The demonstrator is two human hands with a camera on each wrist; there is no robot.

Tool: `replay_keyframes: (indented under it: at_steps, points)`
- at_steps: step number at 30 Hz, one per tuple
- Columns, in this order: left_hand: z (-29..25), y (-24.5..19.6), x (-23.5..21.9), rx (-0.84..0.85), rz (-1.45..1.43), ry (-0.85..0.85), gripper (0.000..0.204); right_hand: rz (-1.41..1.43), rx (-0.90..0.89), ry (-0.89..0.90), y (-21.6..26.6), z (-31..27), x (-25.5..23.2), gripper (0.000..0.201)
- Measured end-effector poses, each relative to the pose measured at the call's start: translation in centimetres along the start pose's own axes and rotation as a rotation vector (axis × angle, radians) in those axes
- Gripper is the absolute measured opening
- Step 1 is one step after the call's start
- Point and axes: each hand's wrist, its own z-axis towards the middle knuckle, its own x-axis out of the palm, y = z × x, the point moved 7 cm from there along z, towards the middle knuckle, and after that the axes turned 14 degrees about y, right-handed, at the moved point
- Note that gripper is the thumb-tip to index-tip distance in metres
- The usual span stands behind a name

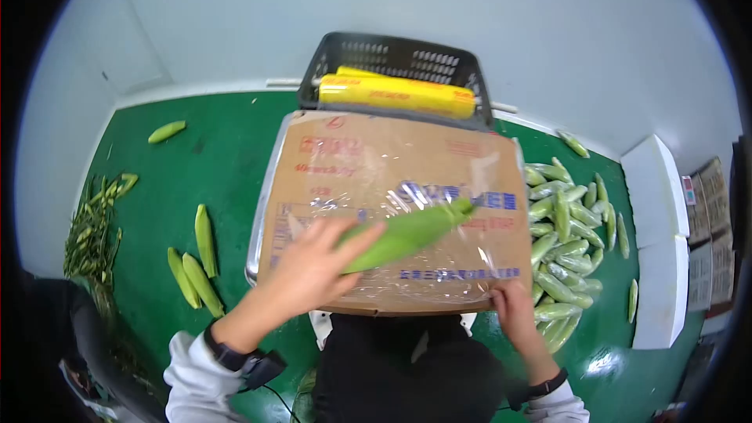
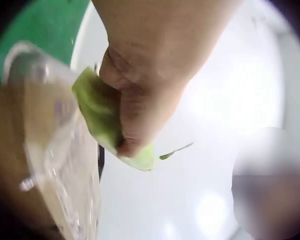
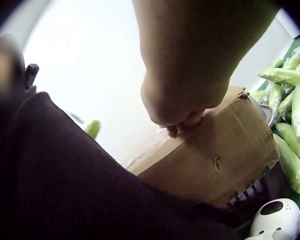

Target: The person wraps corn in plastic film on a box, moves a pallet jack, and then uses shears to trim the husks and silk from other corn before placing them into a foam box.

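An ear of corn in green husk [image 1: 407, 236] is held by my left hand [image 1: 317, 262] above a cardboard surface [image 1: 376, 157] with clear film over its front part. In the left wrist view the thumb and fingers of my left hand [image 2: 145, 80] grip the green corn [image 2: 97, 107] near one end. My right hand [image 1: 517, 309] is at the near right corner of the cardboard. The right wrist view shows my right hand [image 3: 182, 110] with curled fingertips at the cardboard's edge [image 3: 215, 160], pinching there; whether it holds film or board is hard to tell.
Beyond the cardboard stands a black basket [image 1: 399, 51] with yellow rolls [image 1: 395, 95]. Film-wrapped corn [image 1: 560, 251] is piled on the green floor at right. Several unwrapped ears [image 1: 205, 241] and leafy scraps [image 1: 94, 231] lie left. White panels [image 1: 658, 243] stand far right.
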Motion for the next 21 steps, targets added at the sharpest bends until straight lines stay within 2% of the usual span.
replay_keyframes:
  at_steps: [1, 4, 6, 8, 10, 11, 12, 14, 16, 17, 18, 19, 20, 21]
  points:
    - [2.3, -1.3, 1.5, 0.062, 0.04, 0.042, 0.076, -0.065, -0.054, -0.011, 1.0, -0.3, -0.4, 0.008]
    - [6.3, -2.9, 4.5, 0.086, 0.088, 0.093, 0.074, 0.229, -0.04, -0.069, 0.6, -1.3, -2.0, 0.008]
    - [7.5, -3.0, 4.4, 0.074, 0.091, 0.149, 0.074, 0.716, 0.165, -0.128, -0.9, -0.3, -3.0, 0.01]
    - [7.4, -2.3, 5.1, 0.05, 0.003, 0.25, 0.076, 0.736, -0.071, -0.103, 1.9, 5.5, -3.8, 0.022]
    - [6.3, -1.7, 4.3, 0.027, -0.151, 0.109, 0.078, 0.266, -0.3, -0.099, 5.3, 10.9, -2.4, 0.026]
    - [5.2, -1.1, 3.9, 0.006, -0.221, 0.035, 0.079, 0.147, -0.339, -0.083, 5.4, 12.1, -1.6, 0.025]
    - [2.7, 0.3, 4.0, -0.153, -0.301, -0.053, 0.088, 0.033, -0.378, -0.073, 5.6, 13.3, -0.7, 0.026]
    - [-2.5, 0.2, 5.7, -0.289, -0.359, -0.169, 0.072, -0.092, -0.41, -0.114, 5.7, 14.7, 0.4, 0.031]
    - [-8.0, 1.7, 8.8, -0.239, -0.109, -0.139, 0.036, -0.083, -0.37, -0.048, 5.7, 15.0, 0.6, 0.03]
    - [-8.6, 3.0, 6.7, -0.356, -0.257, -0.19, 0.02, -0.085, -0.347, -0.019, 5.5, 15.2, 0.8, 0.03]
    - [-8.5, 4.2, 4.3, -0.478, -0.413, -0.251, 0.005, -0.095, -0.403, -0.058, 5.6, 15.4, 0.8, 0.029]
    - [-7.1, 4.1, 0.9, -0.338, -0.184, -0.464, 0.008, -0.108, -0.459, -0.099, 5.8, 15.6, 0.7, 0.029]
    - [-4.1, 2.5, -3.2, -0.239, 0.036, -0.549, 0.01, -0.121, -0.509, -0.144, 5.9, 15.7, 0.4, 0.03]
    - [-0.9, 3.0, -4.4, -0.214, 0.101, -0.54, 0.009, -0.101, -0.539, -0.144, 5.8, 15.8, 0.5, 0.029]
